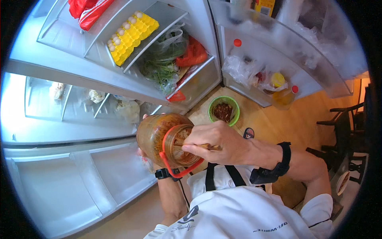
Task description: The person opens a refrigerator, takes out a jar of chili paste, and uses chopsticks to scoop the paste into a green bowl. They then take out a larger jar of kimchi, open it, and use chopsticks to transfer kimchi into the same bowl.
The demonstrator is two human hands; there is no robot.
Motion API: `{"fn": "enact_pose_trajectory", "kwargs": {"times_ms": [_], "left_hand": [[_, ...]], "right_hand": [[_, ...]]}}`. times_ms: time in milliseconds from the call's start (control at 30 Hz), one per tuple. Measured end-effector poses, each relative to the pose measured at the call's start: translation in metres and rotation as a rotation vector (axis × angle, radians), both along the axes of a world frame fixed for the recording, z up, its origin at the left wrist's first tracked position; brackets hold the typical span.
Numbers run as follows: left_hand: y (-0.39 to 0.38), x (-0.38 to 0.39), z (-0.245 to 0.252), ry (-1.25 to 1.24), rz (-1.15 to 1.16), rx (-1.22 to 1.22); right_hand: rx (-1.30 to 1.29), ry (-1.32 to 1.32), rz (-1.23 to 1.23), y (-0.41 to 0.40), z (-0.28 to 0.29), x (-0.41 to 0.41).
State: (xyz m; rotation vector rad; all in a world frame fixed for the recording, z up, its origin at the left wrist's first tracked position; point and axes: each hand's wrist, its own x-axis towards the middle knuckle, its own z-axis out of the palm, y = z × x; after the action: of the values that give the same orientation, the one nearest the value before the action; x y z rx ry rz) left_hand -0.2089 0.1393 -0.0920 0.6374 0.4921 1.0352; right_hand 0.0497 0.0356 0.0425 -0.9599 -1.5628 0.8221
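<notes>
My left hand [142, 152], mostly hidden behind a large clear jar [158, 131], holds it tilted with its mouth towards me. The jar has an orange-red ring and carrying handle [182, 174], and reddish-brown residue coats its inside. In my right hand [219, 142] is a thin wooden utensil [179, 144], whose far end is inside the jar's mouth; its exact kind is not clear. On the floor beyond my hands stands a green plastic basket [238, 112] holding dark reddish-brown matter [223, 112].
The refrigerator doors stand open. A yellow egg tray [129, 41] with several eggs and bagged greens [162, 67] sit on shelves. Bottles and plastic bags fill the right door bin [238, 89]. Bagged items lie in the lower left compartment [59, 110]. A dark chair [343, 128] stands at right.
</notes>
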Motion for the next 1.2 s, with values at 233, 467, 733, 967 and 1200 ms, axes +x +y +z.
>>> {"fn": "enact_pose_trajectory", "kwargs": {"times_ms": [233, 467, 733, 967, 1200], "left_hand": [[0.001, 0.007, -0.012, 0.011, -0.035, -0.03], [-0.003, 0.01, -0.026, 0.007, -0.087, -0.07], [-0.006, -0.01, -0.05, 0.067, -0.13, -0.149], [-0.014, -0.007, -0.041, 0.172, -0.087, -0.234], [-0.012, -0.002, -0.109, 0.492, -0.093, -0.306]], "right_hand": [[-0.689, 0.393, -0.081, -0.019, -0.029, -0.004], [-0.821, 0.7, -0.206, -0.027, -0.076, -0.014], [-0.854, 0.778, -0.448, -0.05, -0.087, -0.003], [-0.809, 0.604, -0.421, -0.061, -0.115, 0.018], [-0.915, 0.838, -0.632, -0.069, -0.249, 0.035]]}}
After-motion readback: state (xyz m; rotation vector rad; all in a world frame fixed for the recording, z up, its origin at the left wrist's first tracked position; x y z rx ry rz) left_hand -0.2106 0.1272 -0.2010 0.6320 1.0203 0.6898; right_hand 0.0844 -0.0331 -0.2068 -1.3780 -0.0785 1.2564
